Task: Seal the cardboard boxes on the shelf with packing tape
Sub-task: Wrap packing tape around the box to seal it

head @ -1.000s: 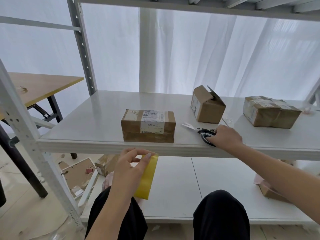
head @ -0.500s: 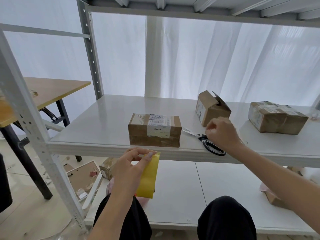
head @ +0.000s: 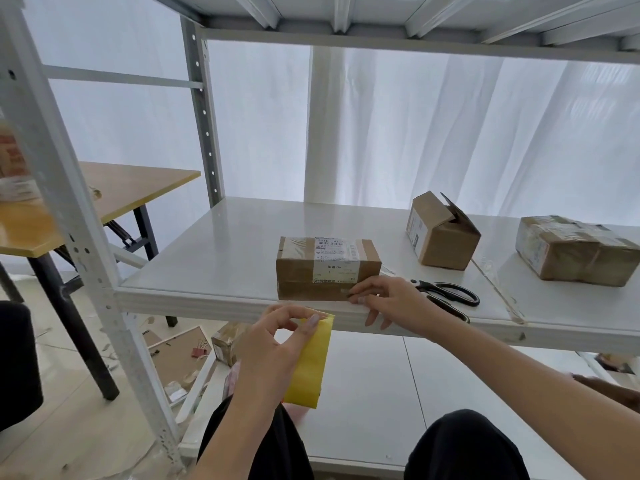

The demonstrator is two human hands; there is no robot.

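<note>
**Spotter A:** Your left hand (head: 273, 344) hangs just below the front edge of the shelf (head: 207, 258). Its wrist is bent upward, and thumb and forefinger pinch the top of the yellow tape strip (head: 310, 365). The rest of the strip dangles free above your lap.

**Spotter B:** That strip looks light and floppy, and is probably sticky on one face. Hold it by the very end, as you do now, and keep it off your clothes, or it may fold onto itself.

**Spotter A:** Moving right, the labelled box (head: 329, 268) sits at the shelf's front edge, just above the tape. It looks small, stiff and light, with glossy tape across its top.

**Spotter B:** So it may slide on that smooth shelf when you press tape on. Your right hand (head: 391, 301) reaches in from the right with the forearm low and the fingers loosely extended, clasping nothing. Thumb and forefinger tips touch the box's lower right front corner, and the other fingers hang over the shelf lip. I'd brace the box there.

**Spotter A:** Just beside that hand lie the scissors (head: 446, 294), untouched, black handles to the right.

**Spotter B:** Further back, the open box (head: 441, 232) has its flaps standing up. The card looks thin, so press them down gently from above.

**Spotter A:** At far right, the taped box (head: 575, 251) looks wrapped already.
</note>
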